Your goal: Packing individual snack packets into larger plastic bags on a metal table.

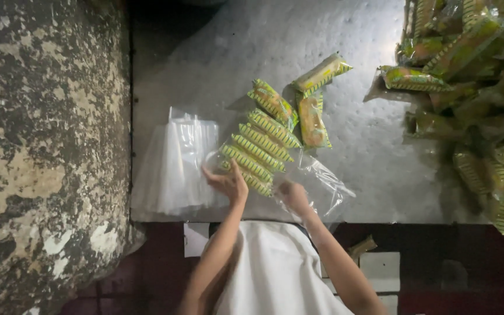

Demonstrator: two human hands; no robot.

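Crowding the table edge (380, 217), both hands (228, 184) grip stacked packets (258, 153).

— What colours are the packets in the row (258, 153)?
— Yellow-green wrappers with slanted yellow and green stripes along the edges. The heap of packets (479, 87) at the far right has the same pattern.
— And the bench (374, 163)?
— Grey and speckled. The stack of bags (176, 169) on it is clear, looking whitish.
— The wall (42, 146)?
— Dark grey, mottled with pale patches.
— The person's garment (275, 274)?
— Plain white.
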